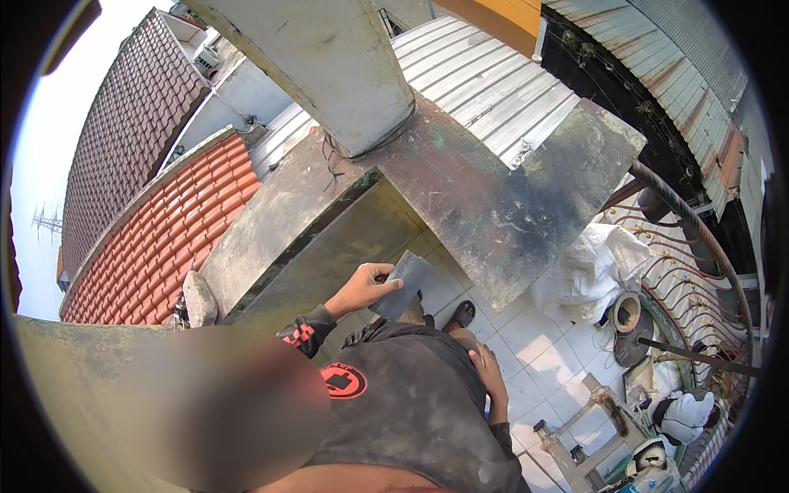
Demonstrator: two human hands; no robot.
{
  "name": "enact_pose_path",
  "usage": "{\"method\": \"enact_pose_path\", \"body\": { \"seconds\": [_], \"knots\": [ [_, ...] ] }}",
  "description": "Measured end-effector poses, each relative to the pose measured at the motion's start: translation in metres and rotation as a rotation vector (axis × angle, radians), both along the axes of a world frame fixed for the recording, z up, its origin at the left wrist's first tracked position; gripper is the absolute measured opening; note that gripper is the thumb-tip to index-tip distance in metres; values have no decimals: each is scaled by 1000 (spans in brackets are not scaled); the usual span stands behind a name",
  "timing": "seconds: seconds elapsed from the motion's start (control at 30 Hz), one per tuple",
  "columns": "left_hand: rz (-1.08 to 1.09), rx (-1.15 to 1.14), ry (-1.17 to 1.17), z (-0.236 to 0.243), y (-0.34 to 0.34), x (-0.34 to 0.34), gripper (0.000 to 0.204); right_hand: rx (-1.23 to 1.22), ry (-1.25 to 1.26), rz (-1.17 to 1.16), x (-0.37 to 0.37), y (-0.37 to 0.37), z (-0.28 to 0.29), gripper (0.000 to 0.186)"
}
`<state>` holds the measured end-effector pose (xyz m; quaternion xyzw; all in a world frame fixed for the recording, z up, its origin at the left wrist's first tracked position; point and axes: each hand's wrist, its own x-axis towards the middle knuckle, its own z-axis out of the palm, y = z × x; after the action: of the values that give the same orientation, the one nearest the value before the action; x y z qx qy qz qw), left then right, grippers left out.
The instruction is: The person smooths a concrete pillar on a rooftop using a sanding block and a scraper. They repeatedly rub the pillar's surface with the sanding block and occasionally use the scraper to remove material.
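My left hand [366, 289], in a dark sleeve with red checks, is closed round one edge of a grey flat rectangular plate [402, 286]. The thumb presses on its face, and I cannot tell its exact kind. The plate is tilted, above my lap and next to the inner edge of a weathered concrete ledge [460, 177]. My right hand [491, 371] lies on the side of my dark shorts with its fingers stretched out, holding nothing. A sandalled foot [462, 315] shows on the white tiles between the hands and the ledge.
A pale concrete pillar [349, 74] rises from the ledge. To the right stand a white sack [593, 271], a curved metal railing [707, 234] and a dusty frame [596, 435]. Tiled roofs [164, 234] lie beyond the ledge at left. A blurred patch covers the lower left.
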<state>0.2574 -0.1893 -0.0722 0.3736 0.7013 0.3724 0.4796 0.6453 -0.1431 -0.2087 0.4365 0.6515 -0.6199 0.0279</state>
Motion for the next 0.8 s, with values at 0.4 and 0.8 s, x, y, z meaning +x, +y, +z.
{"method": "enact_pose_path", "body": {
  "seconds": [0.4, 0.8],
  "knots": [
    [449, -20, -59, -6, -84, 43, 30, -447, -10, 583, -90, 44, 46, 76],
    [384, 144, -395, 7, -138, -25, 28, -560, 222, 343, -243, -25, 79, 91]
  ]
}}
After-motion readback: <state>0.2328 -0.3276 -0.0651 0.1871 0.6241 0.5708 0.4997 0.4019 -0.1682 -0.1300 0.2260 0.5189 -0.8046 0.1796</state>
